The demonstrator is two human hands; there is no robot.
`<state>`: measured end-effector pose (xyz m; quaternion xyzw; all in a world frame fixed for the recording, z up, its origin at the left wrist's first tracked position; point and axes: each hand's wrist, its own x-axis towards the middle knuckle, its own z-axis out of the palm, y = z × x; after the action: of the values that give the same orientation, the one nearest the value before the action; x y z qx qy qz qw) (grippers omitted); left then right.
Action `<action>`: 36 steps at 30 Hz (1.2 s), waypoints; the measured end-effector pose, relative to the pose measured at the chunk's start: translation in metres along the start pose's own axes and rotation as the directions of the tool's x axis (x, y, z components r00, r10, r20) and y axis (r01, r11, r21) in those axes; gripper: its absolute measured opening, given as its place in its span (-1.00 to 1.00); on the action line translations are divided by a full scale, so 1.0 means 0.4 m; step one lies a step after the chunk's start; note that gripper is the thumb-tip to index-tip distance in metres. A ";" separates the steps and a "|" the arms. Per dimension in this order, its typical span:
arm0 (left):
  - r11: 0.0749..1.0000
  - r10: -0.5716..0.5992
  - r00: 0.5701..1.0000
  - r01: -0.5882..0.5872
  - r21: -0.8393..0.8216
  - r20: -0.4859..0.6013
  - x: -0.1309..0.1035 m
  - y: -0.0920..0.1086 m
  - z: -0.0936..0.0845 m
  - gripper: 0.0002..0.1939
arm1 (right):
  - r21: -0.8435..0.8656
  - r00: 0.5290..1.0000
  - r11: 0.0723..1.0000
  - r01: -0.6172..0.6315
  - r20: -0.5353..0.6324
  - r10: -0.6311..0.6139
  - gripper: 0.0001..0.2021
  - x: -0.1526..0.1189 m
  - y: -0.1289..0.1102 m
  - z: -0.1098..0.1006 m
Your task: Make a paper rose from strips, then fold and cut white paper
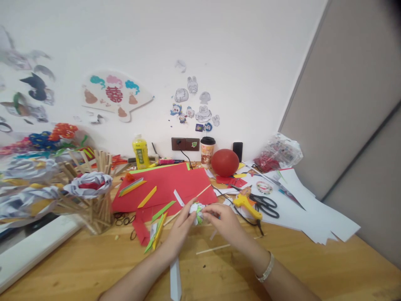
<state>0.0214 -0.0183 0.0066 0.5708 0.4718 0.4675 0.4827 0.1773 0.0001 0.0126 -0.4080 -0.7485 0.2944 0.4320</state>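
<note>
In the middle of the head view a small white-and-green folded paper flower [198, 214] is held above the table. My left hand [182, 221] grips its left side, the thumb near the front. From the right, my right hand [224, 220] pinches the flower's edge with fingers closed; the fingertips partly hide it. A thin wooden stick [204, 191] runs behind my left hand; whether it is joined to the flower I cannot tell. Below my left wrist lies a long white paper strip [175, 279]. Another thin stick [213, 249] rests on the wood under my right hand.
Red paper sheets [175, 179] with yellow and green strips [147, 197] lie ahead. To the right are a yellow glue gun [247, 205], black scissors [266, 205], a red balloon [224, 163] and white paper [326, 217]. Finished paper flowers [89, 184] stand left, near a yellow bottle [140, 152].
</note>
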 end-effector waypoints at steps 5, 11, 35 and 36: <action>0.998 -0.015 1.000 0.014 0.061 0.008 -0.008 0.010 0.003 -0.41 | 0.000 0.999 0.999 -0.034 -0.004 0.034 -0.93 -0.004 -0.007 0.005; 0.995 -0.007 1.000 0.006 0.096 0.017 0.003 -0.004 0.006 -0.36 | -0.011 0.997 0.997 -0.079 -0.016 0.079 -0.94 -0.009 -0.009 0.007; 0.998 0.051 0.997 -0.053 0.023 0.064 0.010 0.010 -0.010 -0.57 | -0.339 0.931 0.872 0.354 0.039 -0.363 -0.98 -0.004 -0.017 -0.026; 0.998 0.049 0.997 -0.052 0.043 0.063 0.009 0.014 -0.009 -0.57 | -0.337 0.930 0.872 0.354 0.030 -0.366 -0.98 -0.005 -0.019 -0.025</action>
<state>0.0187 -0.0150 0.0129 0.6076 0.4524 0.4509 0.4721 0.1842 -0.0043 0.0224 -0.3345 -0.8429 0.0696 0.4157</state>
